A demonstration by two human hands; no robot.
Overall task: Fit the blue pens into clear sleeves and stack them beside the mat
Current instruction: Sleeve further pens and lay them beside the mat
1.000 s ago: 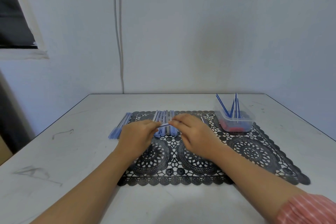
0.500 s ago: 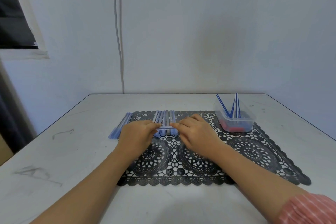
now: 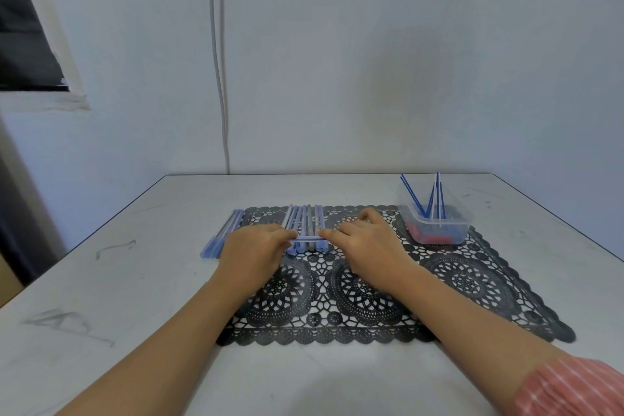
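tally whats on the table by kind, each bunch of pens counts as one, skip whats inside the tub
black mat: 1
clear tub: 1
bunches: 2, row on mat and pile beside mat
held pen: 1, pinched between left hand and right hand
total: 5

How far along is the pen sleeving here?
Done: a small stack of sleeved pens lies beside the mat. In hand: left hand and right hand pinch one pen between them. Left: the row on the mat and blue pens in the tub.
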